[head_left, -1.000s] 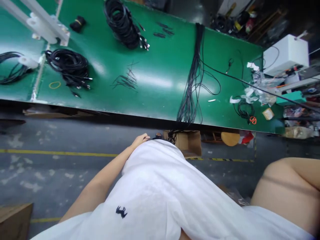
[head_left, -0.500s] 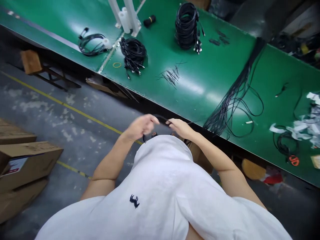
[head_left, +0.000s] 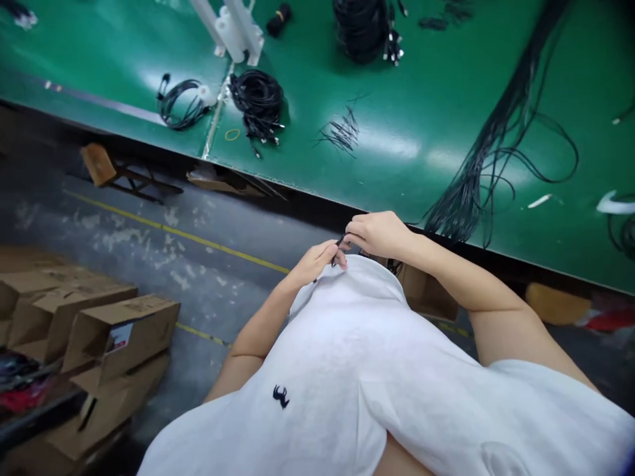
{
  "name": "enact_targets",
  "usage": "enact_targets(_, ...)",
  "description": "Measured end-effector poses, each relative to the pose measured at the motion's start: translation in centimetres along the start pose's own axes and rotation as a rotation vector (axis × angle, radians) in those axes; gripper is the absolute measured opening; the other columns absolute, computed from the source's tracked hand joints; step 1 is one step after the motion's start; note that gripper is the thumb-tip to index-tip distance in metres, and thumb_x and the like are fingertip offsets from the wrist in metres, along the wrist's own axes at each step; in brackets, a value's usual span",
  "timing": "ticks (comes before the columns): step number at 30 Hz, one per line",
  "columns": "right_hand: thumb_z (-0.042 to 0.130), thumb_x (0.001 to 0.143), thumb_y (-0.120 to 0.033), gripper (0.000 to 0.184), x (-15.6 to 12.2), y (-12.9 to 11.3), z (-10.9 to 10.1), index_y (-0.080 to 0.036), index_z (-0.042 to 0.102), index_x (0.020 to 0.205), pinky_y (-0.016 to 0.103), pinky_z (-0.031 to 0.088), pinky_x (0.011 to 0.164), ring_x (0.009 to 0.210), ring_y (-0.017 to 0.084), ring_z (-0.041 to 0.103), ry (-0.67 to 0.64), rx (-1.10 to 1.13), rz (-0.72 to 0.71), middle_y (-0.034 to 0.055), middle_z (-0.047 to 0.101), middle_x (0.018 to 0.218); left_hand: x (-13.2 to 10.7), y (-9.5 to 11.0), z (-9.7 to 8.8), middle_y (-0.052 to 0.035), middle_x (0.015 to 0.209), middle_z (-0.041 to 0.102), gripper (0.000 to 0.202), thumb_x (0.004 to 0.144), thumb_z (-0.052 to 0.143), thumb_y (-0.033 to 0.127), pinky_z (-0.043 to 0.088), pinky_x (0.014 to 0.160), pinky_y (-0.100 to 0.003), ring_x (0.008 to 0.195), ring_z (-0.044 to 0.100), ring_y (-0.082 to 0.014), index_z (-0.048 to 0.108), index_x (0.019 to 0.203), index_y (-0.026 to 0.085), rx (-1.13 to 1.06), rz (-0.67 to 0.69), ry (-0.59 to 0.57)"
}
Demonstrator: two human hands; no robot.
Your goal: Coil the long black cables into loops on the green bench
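In front of my waist, just off the table's near edge, my left hand (head_left: 317, 259) and my right hand (head_left: 380, 233) are close together. Both pinch a black cable (head_left: 338, 246), seen only as a short dark length between the fingers; the rest of it is hidden by the hands and shirt. Right of my right hand, a long bundle of loose black cables (head_left: 489, 145) lies across the table to its edge. Beyond my hands is a small scatter of short black ties (head_left: 342, 132).
The green table (head_left: 397, 178) carries a tied cable coil (head_left: 258, 96), a larger coil stack (head_left: 360, 30), a thin loop of cable (head_left: 181, 106) and a white stand (head_left: 231, 33). Cardboard boxes (head_left: 143, 324) stand at lower left. A stool (head_left: 99, 165) is under the table edge.
My hands have come together; the arc of cable between them is now a short length. The view has shifted, bringing more boxes in at left.
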State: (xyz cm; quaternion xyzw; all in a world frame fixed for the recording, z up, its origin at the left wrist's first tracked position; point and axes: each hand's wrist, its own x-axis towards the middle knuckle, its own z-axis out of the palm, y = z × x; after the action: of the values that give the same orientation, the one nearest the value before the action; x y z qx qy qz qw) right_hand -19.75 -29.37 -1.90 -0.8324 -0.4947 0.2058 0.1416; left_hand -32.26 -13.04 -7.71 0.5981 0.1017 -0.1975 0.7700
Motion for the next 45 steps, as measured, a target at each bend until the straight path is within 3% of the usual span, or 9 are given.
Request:
enact_targets(9, 0.042, 0.097, -0.043, 0.039, 0.1, 5.5, 0.5, -0.018, 0.072, 0.102, 0.027, 0.038, 0.074, 0.092, 0.017, 0.061, 0.185, 0.311, 0.028, 0.0030, 0.071, 0.102, 0.6, 3.5, -1.9, 0.0081, 0.050, 0.033, 0.030, 0.079, 0.073, 0.039, 0.021, 0.034, -0.010, 0.037, 0.022, -0.0001, 0.068, 0.082, 0.009, -0.392, -0.252, -0.139)
enact_targets(16, 0.028, 0.100, -0.042, 0.051, -3.2, 15.1, 7.6, -0.015, 0.071, 0.102, 0.031, 0.043, 0.078, 0.094, 0.021, 0.062, 0.346, 0.340, 0.331, 0.0106, 0.071, 0.104, -0.5, 6.4, -5.1, 0.0093, 0.048, 0.017, 0.032, 0.099, 0.041, 0.042, 0.013, 0.027, -0.011, 0.031, 0.012, -0.0038, 0.066, 0.098, 0.021, -0.584, 0.122, 0.338)
enact_targets(21, 0.039, 0.097, -0.032, 0.036, -6.9, 12.0, 12.2, -0.017, 0.071, 0.091, 0.028, 0.039, 0.065, 0.076, 0.019, 0.063, 0.031, 0.075, 0.121, 0.0101, 0.070, 0.087, -0.8, 7.1, -6.6, 0.0070, 0.057, 0.035, 0.029, 0.102, 0.036, 0.028, 0.022, 0.031, -0.009, 0.036, 0.027, -0.0032, 0.061, 0.117, 0.025, -0.555, 0.166, 0.470)
enact_targets(25, 0.036, 0.100, -0.038, 0.040, -6.9, 4.7, 9.2, -0.018, 0.069, 0.088, 0.027, 0.035, 0.062, 0.066, 0.015, 0.060, 0.012, 0.116, -0.208, 0.0070, 0.068, 0.078, 0.8, 5.7, -5.5, 0.0061, 0.060, 0.041, 0.027, 0.099, 0.045, 0.032, 0.022, 0.031, -0.011, 0.037, 0.030, -0.0015, 0.065, 0.111, 0.017, -0.434, 0.010, 0.365)
enact_targets(29, 0.035, 0.100, -0.039, 0.041, -4.5, 1.6, 4.7, -0.020, 0.068, 0.085, 0.025, 0.031, 0.058, 0.064, 0.013, 0.057, -0.044, 0.262, -0.389, 0.0033, 0.069, 0.078, 2.2, 3.7, -2.6, -0.0021, 0.075, 0.063, 0.035, 0.086, 0.065, 0.045, 0.046, 0.050, -0.015, 0.058, 0.059, -0.0069, 0.065, 0.101, 0.013, -0.148, -0.050, 0.229)
enact_targets(31, 0.038, 0.099, -0.038, 0.038, -3.1, 2.0, 3.3, -0.021, 0.069, 0.086, 0.024, 0.031, 0.058, 0.065, 0.012, 0.057, -0.035, 0.336, -0.364, 0.0028, 0.070, 0.081, 2.2, 3.1, -1.1, -0.0057, 0.078, 0.067, 0.040, 0.083, 0.067, 0.050, 0.050, 0.059, -0.020, 0.067, 0.064, -0.0117, 0.065, 0.095, 0.012, -0.020, -0.118, 0.081)
enact_targets(34, 0.043, 0.096, -0.039, 0.034, -2.1, 4.2, 2.2, -0.021, 0.070, 0.088, 0.023, 0.034, 0.062, 0.069, 0.012, 0.058, 0.001, 0.487, -0.270, 0.0016, 0.070, 0.084, 1.7, 2.9, 0.0, 0.0024, 0.051, 0.054, 0.041, 0.084, 0.064, 0.053, 0.038, 0.044, -0.018, 0.042, 0.047, -0.0066, 0.065, 0.087, 0.012, -0.004, -0.199, -0.096)
enact_targets(37, 0.043, 0.095, -0.042, 0.036, -2.3, 6.1, 1.8, -0.019, 0.069, 0.085, 0.023, 0.036, 0.066, 0.070, 0.012, 0.058, 0.051, 0.609, -0.180, 0.0007, 0.069, 0.080, 1.3, 3.4, 0.0, 0.0085, 0.041, 0.037, 0.043, 0.082, 0.065, 0.055, 0.022, 0.035, -0.017, 0.031, 0.026, -0.0035, 0.066, 0.087, 0.012, -0.146, -0.215, -0.115)
enact_targets(45, 0.043, 0.094, -0.044, 0.038, -1.7, 9.3, 3.5, -0.018, 0.069, 0.086, 0.025, 0.039, 0.074, 0.079, 0.014, 0.060, 0.149, 0.640, -0.129, 0.0021, 0.069, 0.086, 0.7, 4.2, -0.4, 0.0110, 0.038, 0.024, 0.033, 0.081, 0.068, 0.045, 0.017, 0.029, -0.014, 0.028, 0.013, -0.0011, 0.070, 0.083, 0.012, -0.314, -0.298, -0.235)
